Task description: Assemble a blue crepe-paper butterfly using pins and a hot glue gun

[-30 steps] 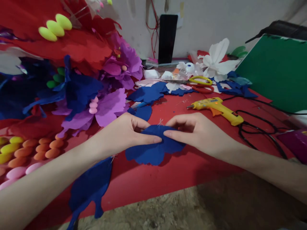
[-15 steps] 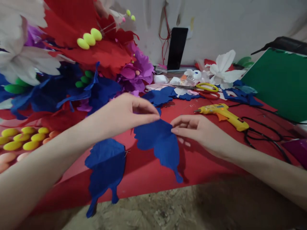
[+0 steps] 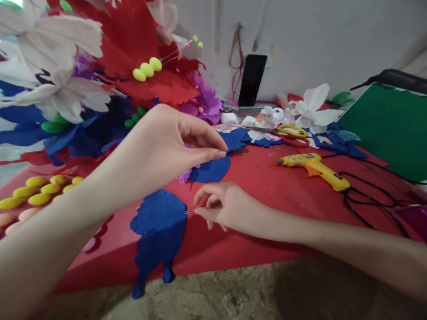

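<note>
Where the red sheet (image 3: 267, 186) reaches its near edge, the blue petal (image 3: 160, 231) lies flat. It is a deep-blue crepe-paper cut-out with a scalloped upper outline and two narrow tails that pass over the sheet's edge onto the rough bare board (image 3: 233, 293). The right hand (image 3: 220, 206) rests just right of the blue petal, thumb and forefinger pressed together on its right edge, where a small pale glint shows. The left hand (image 3: 167, 142) hangs above and beyond the blue petal, clear of it, with thumb and forefinger tips closed on each other; nothing can be made out between them. Just beyond the blue petal lies a second blue piece (image 3: 210, 169). Well to its right are a yellow glue gun (image 3: 313, 165) and a black cord (image 3: 370, 200). Left of and beyond the blue petal rise large paper flowers (image 3: 133, 66) in red, white, blue and purple, with yellow foam beads (image 3: 36, 191) beside them. Far beyond it, a dark phone (image 3: 251, 80) leans on the pale wall (image 3: 316, 35), and a green board (image 3: 390, 129) stands at far right.
</note>
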{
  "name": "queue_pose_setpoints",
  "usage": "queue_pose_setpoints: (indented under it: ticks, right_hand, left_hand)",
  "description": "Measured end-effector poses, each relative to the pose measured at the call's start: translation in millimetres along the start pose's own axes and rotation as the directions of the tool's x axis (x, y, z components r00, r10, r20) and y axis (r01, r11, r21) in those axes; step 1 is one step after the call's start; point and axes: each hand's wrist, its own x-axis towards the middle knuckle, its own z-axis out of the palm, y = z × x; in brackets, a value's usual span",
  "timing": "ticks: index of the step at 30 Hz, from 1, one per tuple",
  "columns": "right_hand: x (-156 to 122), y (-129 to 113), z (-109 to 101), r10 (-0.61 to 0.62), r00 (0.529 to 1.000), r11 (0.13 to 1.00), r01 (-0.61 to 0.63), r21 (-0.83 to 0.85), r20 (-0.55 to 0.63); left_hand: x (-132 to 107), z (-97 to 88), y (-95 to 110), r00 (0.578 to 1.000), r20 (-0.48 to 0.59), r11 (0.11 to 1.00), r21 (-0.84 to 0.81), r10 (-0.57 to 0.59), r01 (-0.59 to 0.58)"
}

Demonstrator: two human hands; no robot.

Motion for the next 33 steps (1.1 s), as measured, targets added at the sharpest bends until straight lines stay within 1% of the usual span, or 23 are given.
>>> queue_pose_setpoints:
  ticks: [3,5,7,8,10,13,16,18,20,23,25,26,27,28,29,30,31,33]
  right_hand:
    - [-1,11,-21,-0.102,0.987,0.965,0.068,-0.253,-0.123]
    - [4,20,-38,-0.197,0.963,0.907,0.107,-0.408,-0.186]
    - [12,29,-52,-0.311,0.93,0.827,0.165,-0.537,-0.194]
    - [17,33,-58,-0.368,0.914,0.783,0.205,-0.588,-0.17]
    - [25,39,-64,-0.456,0.886,0.69,0.292,-0.663,-0.084]
    - [32,43,-65,-0.522,0.852,0.567,0.39,-0.726,0.05]
    - [35,43,-62,-0.548,0.827,0.488,0.437,-0.756,0.124]
    - [34,42,-62,-0.56,0.816,0.467,0.452,-0.76,0.141]
    - [29,41,-63,-0.575,0.809,0.474,0.454,-0.755,0.125]
    - [14,35,-69,-0.596,0.801,0.53,0.44,-0.725,0.051]
    - [0,28,-74,-0.597,0.802,0.586,0.424,-0.691,-0.014]
    - [-7,25,-76,-0.582,0.812,0.632,0.414,-0.655,-0.049]
    - [-14,21,-79,-0.555,0.827,0.697,0.404,-0.592,-0.089]
    - [-20,18,-81,-0.503,0.852,0.791,0.388,-0.474,-0.142]
    - [-26,16,-83,-0.443,0.876,0.865,0.363,-0.345,-0.19]
    - [-31,15,-85,-0.375,0.896,0.92,0.33,-0.209,-0.237]
    - [-35,16,-86,-0.313,0.909,0.95,0.301,-0.085,-0.277]
    - [-40,18,-85,-0.219,0.915,0.963,0.259,0.078,-0.338]
  left_hand:
    - [2,1.4,-3,1.0,0.021,0.999,0.024,-0.024,0.023]
    - [3,1.9,-5,0.999,0.037,0.996,0.089,-0.017,0.014]
    - [3,2.7,-7,0.999,0.052,0.987,0.163,-0.004,-0.005]
    - [3,3.2,-9,0.998,0.057,0.982,0.19,0.002,-0.013]
    - [4,4.2,-10,0.998,0.055,0.977,0.21,0.011,-0.022]
    - [5,5.5,-12,0.999,0.046,0.981,0.19,0.025,-0.033]
    - [5,6.1,-11,0.998,0.04,0.982,0.183,0.039,-0.045]
    - [4,6.8,-11,0.998,0.04,0.981,0.187,0.054,-0.06]
    - [4,7.9,-12,0.996,0.045,0.981,0.178,0.071,-0.078]
    - [4,10.3,-16,0.993,0.083,0.985,0.146,0.078,-0.09]
    - [6,12.0,-20,0.984,0.174,0.993,0.105,0.032,-0.051]
    - [6,13.0,-22,0.973,0.23,0.997,0.075,0.009,-0.027]
    - [7,14.1,-23,0.96,0.278,0.999,0.05,-0.02,0.007]
    - [8,15.4,-23,0.948,0.314,0.998,0.03,-0.053,0.046]
    - [8,17.2,-24,0.941,0.327,0.996,0.002,-0.083,0.087]
    - [8,19.3,-23,0.941,0.322,0.991,-0.04,-0.109,0.128]
    - [8,21.9,-23,0.943,0.303,0.981,-0.096,-0.134,0.17]
    - [6,28.1,-21,0.949,0.259,0.945,-0.222,-0.179,0.239]
